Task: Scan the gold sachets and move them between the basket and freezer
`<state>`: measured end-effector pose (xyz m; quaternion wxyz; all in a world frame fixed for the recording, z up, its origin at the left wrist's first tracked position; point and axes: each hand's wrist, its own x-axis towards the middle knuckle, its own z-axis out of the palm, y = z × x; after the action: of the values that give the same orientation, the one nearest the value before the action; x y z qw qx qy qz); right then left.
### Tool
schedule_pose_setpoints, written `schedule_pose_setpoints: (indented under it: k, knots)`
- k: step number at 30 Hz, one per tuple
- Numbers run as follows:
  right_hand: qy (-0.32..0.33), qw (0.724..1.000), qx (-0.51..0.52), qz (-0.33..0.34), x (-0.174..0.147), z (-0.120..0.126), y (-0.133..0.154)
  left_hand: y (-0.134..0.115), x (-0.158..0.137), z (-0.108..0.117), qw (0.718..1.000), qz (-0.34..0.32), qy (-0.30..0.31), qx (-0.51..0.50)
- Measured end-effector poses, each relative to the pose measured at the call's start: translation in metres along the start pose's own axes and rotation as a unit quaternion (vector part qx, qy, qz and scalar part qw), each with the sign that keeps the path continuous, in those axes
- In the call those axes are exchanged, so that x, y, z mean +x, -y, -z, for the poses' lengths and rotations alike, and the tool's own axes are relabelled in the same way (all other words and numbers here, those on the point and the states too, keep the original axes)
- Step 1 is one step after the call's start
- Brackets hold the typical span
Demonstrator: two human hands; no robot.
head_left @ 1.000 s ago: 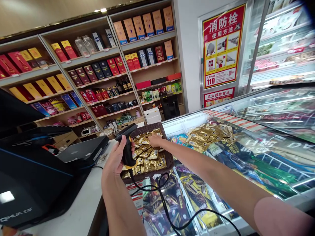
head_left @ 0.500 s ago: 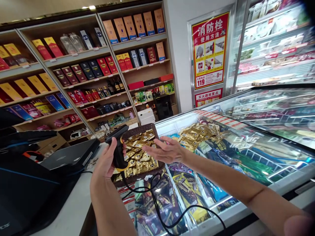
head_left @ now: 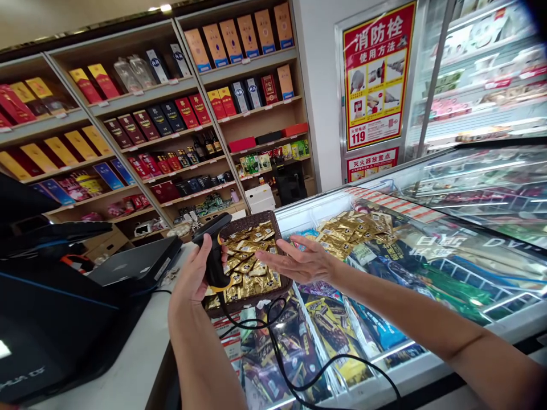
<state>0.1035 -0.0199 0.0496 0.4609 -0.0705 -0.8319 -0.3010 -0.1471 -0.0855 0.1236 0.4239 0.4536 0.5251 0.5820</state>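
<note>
Holding scanner (head_left: 216,266) near gold packets (head_left: 248,266)

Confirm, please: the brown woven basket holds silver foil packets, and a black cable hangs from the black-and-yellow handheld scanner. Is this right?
Not silver: in the head view, the brown woven basket holds gold foil packets. A black cable does hang from the black-and-yellow scanner.
</note>
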Motion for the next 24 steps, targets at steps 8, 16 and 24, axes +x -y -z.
schedule_pose_setpoints:
  k: [8, 16, 24]
  knots:
    - [0.006, 1.0, -0.006, 0.004, -0.012, -0.01, -0.002, -0.002, 0.0, -0.003, 1.0, 0.012, -0.011, -0.004]
    - [-0.022, 1.0, 0.012, 0.0, -0.006, -0.005, 0.0, -0.001, -0.001, -0.002, 1.0, 0.011, -0.008, -0.006]
    - [-0.024, 0.999, 0.016, -0.039, -0.006, -0.015, -0.003, -0.001, -0.001, -0.001, 1.0, 0.001, -0.006, 0.006]
